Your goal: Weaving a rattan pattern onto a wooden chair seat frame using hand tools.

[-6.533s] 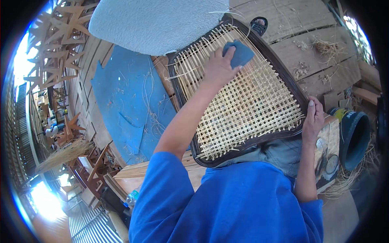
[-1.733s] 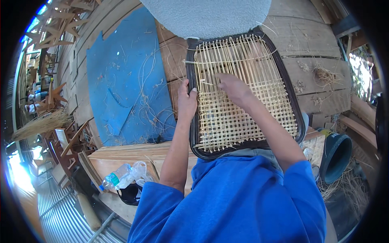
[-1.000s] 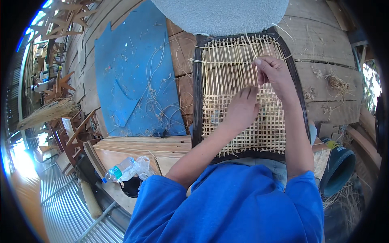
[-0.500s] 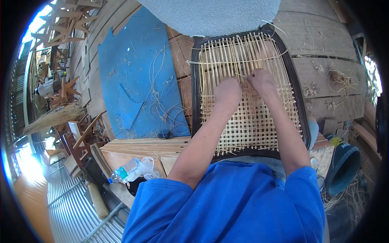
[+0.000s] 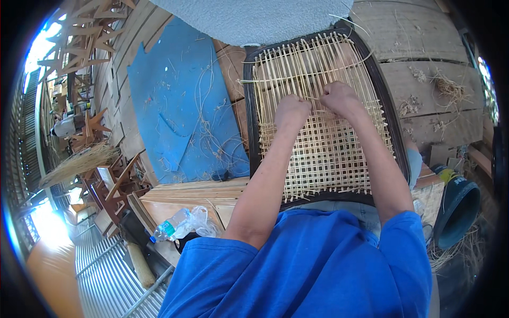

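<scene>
A dark wooden chair frame [image 5: 253, 139] lies across my lap, strung with pale cane strips. Its near part carries a tight square weave [image 5: 326, 159], while the far part shows mostly lengthwise strips with a few crossing ones. My left hand [image 5: 292, 109] is closed over the middle of the panel. Just right of it, my right hand [image 5: 341, 99] is closed too, at nearly the same height. A thin cane strip [image 5: 314, 98] spans the small gap between the two hands, pinched in both sets of fingers. My fingertips are partly hidden behind the knuckles.
A light blue textured cover [image 5: 265, 18] stands beyond the frame. Left on the plank floor lies a blue sheet [image 5: 175, 106] with loose cane strands. Boards [image 5: 196, 193], a plastic bottle [image 5: 172, 225] and a dark bucket [image 5: 460, 214] sit nearby.
My hands have drawn slightly apart, and the strip between them shows more plainly. The whole view has shifted and tilted a little.
</scene>
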### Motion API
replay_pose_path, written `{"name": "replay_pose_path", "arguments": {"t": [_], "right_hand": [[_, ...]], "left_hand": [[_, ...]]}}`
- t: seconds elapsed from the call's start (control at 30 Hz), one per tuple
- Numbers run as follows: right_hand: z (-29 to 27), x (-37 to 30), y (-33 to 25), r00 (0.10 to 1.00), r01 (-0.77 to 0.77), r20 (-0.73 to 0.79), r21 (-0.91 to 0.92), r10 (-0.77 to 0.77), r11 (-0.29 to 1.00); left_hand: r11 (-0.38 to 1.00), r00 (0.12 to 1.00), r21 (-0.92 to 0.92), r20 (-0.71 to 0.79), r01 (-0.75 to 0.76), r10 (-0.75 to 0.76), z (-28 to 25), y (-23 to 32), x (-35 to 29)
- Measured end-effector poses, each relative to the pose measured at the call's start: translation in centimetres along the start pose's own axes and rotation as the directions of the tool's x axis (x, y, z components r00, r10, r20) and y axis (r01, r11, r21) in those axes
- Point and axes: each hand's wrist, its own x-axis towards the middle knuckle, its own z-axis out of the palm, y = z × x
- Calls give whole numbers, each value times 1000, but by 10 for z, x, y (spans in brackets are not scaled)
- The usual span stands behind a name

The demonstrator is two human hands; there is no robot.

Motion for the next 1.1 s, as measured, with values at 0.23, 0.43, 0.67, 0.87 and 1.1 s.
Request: {"name": "replay_pose_path", "arguments": {"t": [0.23, 0.43, 0.67, 0.87, 1.1], "right_hand": [[8, 1, -3, 1000, 7, 0, -79, -7, 997], [9, 5, 3, 999, 46, 16, -60, -45, 997], [-3, 3, 1, 993, 59, 100, 51, -64, 997], [9, 12, -2, 986, 164, -28, -75, -166, 984], [3, 14, -1, 979, 181, 92, 14, -182, 983]], "left_hand": [[969, 955, 173, -206, -177, 211, 5, -4, -13], [943, 987, 304, -49, -133, 155, 4, -7, -1], [974, 995, -224, 100, 44, -22, -3, -25, 20], [994, 991, 6, -71, -112, 112, -2, -17, 2], [969, 997, 233, 0, -80, 82, -15, -17, 6]]}}
